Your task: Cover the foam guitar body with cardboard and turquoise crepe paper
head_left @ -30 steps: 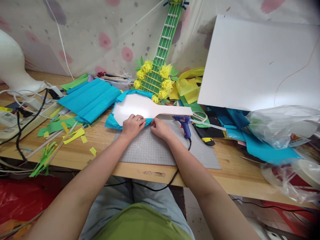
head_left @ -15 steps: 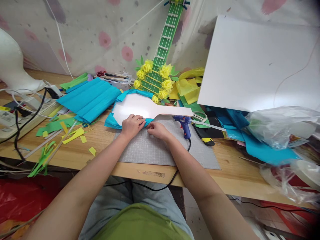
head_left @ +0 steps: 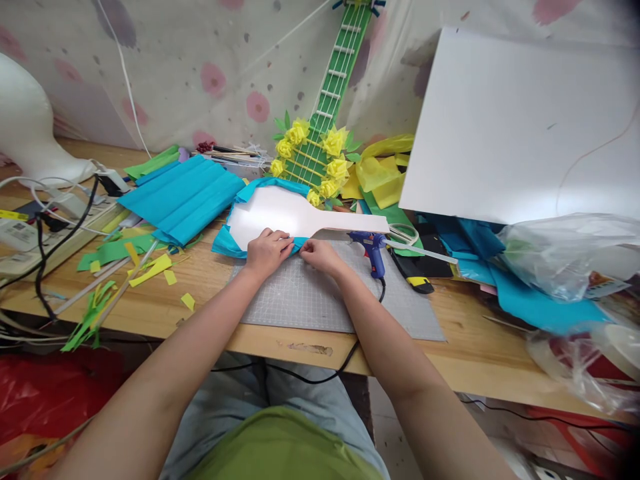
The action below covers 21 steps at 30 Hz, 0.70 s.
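A white guitar-shaped board (head_left: 273, 212) lies on the table with its neck pointing right. Blue crepe paper (head_left: 227, 244) is folded up over the edge of its rounded body. My left hand (head_left: 269, 253) is closed over the near edge, fingers together, gripping the folded paper against the board. Just right of it, my right hand (head_left: 320, 256) pinches the same paper near where the body meets the neck. The fingertips of both hands are partly hidden. A blue glue gun (head_left: 373, 253) rests below the neck, a glue stick reaching out of its back.
A grey cutting mat (head_left: 300, 300) lies under the work. Behind stands a green toy guitar (head_left: 327, 110) with yellow paper flowers. Folded blue crepe paper (head_left: 185, 197) and paper scraps lie left; a yellow-black cutter (head_left: 419, 283), white board (head_left: 510, 127) and plastic bag (head_left: 565, 257) lie right.
The whole view has shifted slightly, so everything sits a little further right. Both hands keep nearly the same place on the blue paper edge.
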### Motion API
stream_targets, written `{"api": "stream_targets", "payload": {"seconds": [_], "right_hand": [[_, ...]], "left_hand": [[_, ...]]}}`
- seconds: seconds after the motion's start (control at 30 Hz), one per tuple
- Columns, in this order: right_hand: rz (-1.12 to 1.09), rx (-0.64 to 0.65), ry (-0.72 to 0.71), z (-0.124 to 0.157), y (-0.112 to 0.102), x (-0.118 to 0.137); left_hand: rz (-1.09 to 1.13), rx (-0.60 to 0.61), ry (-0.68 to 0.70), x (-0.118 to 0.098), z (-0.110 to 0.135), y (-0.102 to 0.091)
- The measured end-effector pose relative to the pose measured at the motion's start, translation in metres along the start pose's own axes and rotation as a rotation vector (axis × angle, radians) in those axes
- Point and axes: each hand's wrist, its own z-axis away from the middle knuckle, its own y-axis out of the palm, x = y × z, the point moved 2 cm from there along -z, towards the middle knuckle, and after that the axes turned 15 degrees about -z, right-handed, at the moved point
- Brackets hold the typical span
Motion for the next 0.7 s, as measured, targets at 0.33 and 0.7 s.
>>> {"api": "stream_targets", "payload": {"seconds": [0.33,0.7], "right_hand": [[-0.087,-0.253,0.048,-0.01,-0.017,-0.016],[-0.059,-0.201,0.038,-0.009,-0.014,-0.014]], "left_hand": [[0.006,-0.007,-0.008,0.0,0.0,-0.001],[0.012,-0.001,-0.013,0.0,-0.001,-0.001]]}}
